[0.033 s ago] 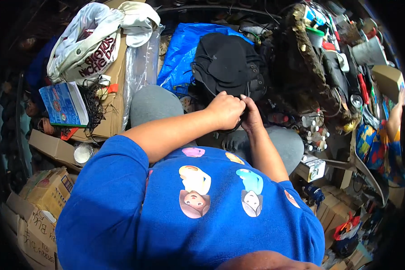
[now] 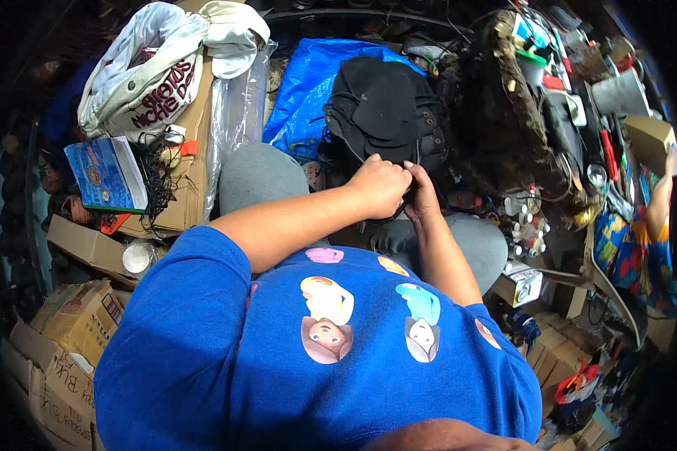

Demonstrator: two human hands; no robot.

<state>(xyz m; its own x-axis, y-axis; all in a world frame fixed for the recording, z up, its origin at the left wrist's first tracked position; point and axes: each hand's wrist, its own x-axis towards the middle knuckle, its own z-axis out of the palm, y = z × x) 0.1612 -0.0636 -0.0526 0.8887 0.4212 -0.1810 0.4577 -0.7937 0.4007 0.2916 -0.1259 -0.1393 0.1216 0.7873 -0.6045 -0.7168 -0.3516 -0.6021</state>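
Between my knees stands a black lace-up boot (image 2: pixel 387 101), with a broad rounded tongue and eyelets along its sides. My left hand (image 2: pixel 382 188) is closed in a fist at its near edge, knuckles up. Right beside it, my right hand (image 2: pixel 423 194) is closed too, its thumb against the left fist. Both hands grip the near part of the boot, where the fingertips and the exact spot held are hidden. Under and behind the boot lies a blue plastic sheet (image 2: pixel 297 83).
To the left, a white cloth bag (image 2: pixel 158 90) and a blue book (image 2: pixel 101 177) rest on cardboard. Small bottles (image 2: pixel 526 225) cluster right of my knee. Farther right are a ragged brown slab (image 2: pixel 523 98), tools and another person's arm (image 2: pixel 660 199). Cardboard boxes (image 2: pixel 75 319) sit lower left.
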